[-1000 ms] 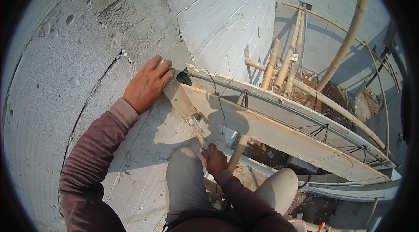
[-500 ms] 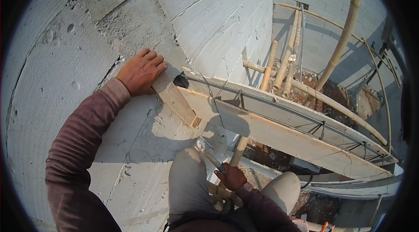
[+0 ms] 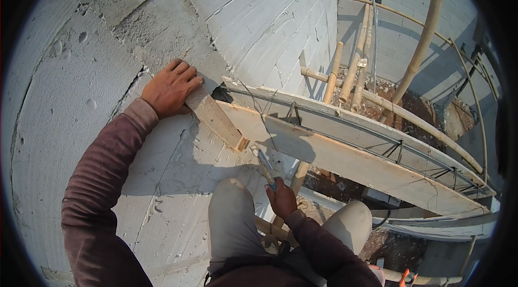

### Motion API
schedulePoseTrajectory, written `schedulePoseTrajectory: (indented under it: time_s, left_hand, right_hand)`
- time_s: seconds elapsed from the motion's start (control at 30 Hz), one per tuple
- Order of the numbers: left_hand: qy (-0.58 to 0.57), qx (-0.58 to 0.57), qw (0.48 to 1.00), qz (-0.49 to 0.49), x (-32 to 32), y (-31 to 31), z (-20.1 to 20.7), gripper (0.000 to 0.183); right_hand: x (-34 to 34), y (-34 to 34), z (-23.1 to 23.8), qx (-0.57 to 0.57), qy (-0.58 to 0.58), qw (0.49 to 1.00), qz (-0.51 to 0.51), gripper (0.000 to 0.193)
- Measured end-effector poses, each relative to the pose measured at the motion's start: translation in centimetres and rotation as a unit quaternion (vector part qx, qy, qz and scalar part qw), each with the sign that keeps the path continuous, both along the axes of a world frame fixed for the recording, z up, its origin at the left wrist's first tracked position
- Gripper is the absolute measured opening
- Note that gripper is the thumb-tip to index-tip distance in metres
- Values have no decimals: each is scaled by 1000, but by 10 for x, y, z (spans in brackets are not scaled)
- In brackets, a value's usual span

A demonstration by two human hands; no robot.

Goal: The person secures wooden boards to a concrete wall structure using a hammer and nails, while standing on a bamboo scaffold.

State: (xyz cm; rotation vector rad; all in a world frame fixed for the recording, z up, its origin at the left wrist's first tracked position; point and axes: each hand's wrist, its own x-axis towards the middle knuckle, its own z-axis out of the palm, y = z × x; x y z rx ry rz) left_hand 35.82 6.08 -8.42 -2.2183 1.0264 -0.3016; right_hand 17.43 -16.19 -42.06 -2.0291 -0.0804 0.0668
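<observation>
One short piece of wood (image 3: pixel 216 121) lay between the left hand (image 3: pixel 171 90) and the right hand (image 3: pixel 282 199).
Its long axis ran from upper left to lower right, beside the left end of the long board (image 3: pixel 345 161). The left fingers were closed around its upper end, so the wood extended from them toward lower right. The right fingers were wrapped around a tool, probably a hammer (image 3: pixel 265 167); its far end was just right of the wood's lower end, and whether they touched, I could not tell.
</observation>
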Motion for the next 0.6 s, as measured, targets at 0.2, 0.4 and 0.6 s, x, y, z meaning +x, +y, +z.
schedulePoseTrajectory:
  time_s: [0.2,0.4,0.6]
  left_hand:
    - [14,-13,1000,17,-3,-4,2,71]
    - [-3,-48,999,2,-2,0,-3,72]
    - [11,-38,999,18,-4,0,-4,68]
  right_hand:
    - [26,39,-11,49,-30,998,2,42]
    - [49,58,-10,144,-290,942,-91,43]
    - [59,71,-33,-8,21,1000,0,39]
